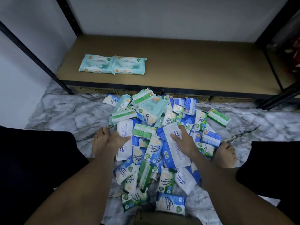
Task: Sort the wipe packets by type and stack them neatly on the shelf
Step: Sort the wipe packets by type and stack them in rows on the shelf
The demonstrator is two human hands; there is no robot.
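Packets (152, 143) heaped on floor (65, 114); two teal packets (113, 64) on shelf (186, 62). Left hand (119, 140), right hand (182, 141) lie flat on the heap, fingers straight. Likely light, soft, slick: pinch long edges.

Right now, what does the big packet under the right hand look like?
The antabax wipe packet is long and white, with a blue side and a barcode, and looks like shiny soft plastic. It lies flat and slanted on top of the pile on the floor. The right hand rests on it with spread fingers.
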